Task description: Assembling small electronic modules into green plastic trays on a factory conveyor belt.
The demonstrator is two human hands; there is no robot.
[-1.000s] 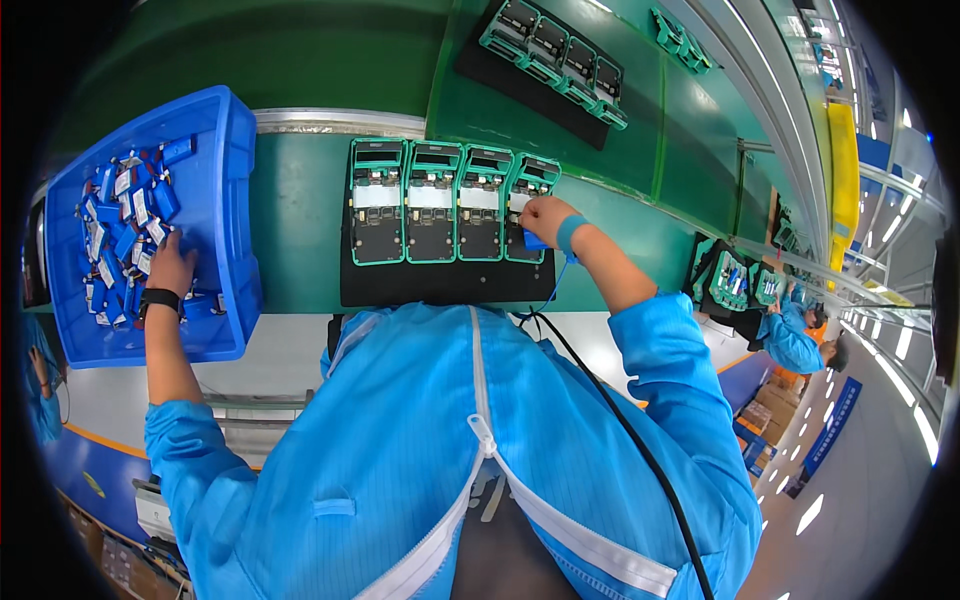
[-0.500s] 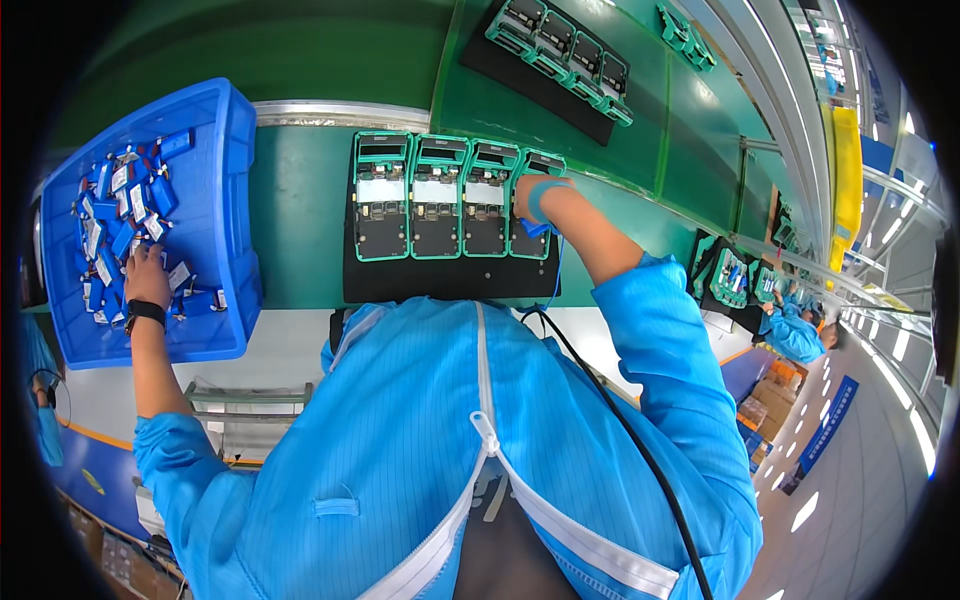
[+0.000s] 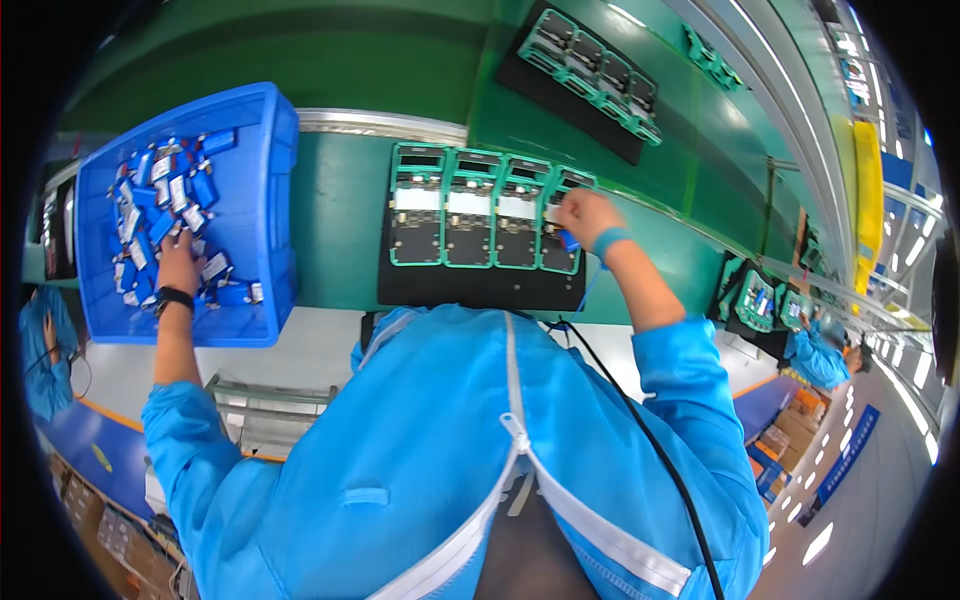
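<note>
My left hand (image 3: 179, 267), with a black band at the wrist, reaches down into a blue plastic bin (image 3: 283, 210). Its fingers are drawn together on a heap of small blue battery packs (image 3: 180, 190) with white labels; whether one is gripped is hidden. At the right end of a row of several green-framed device housings (image 3: 469, 215), my right hand (image 3: 588, 214) hovers over the last housing (image 3: 560, 258). Its fingers are curled closed and slightly blurred, so anything in them cannot be made out. A blue wrist strap (image 3: 611, 240) with a cord circles that wrist.
The housings lie on a black mat (image 3: 470, 288) on the green bench. Farther off, a second black mat carries another row of green housings (image 3: 592, 66). A metal rail (image 3: 385, 124) runs behind the bench. At the right, a co-worker in blue (image 3: 818, 355) sits near more green housings (image 3: 756, 302).
My right hand has lifted off the last housing toward its right side, and its fingers now look curled. The left hand stays in the bin, its fingers closer together. The whole view has shifted slightly.
</note>
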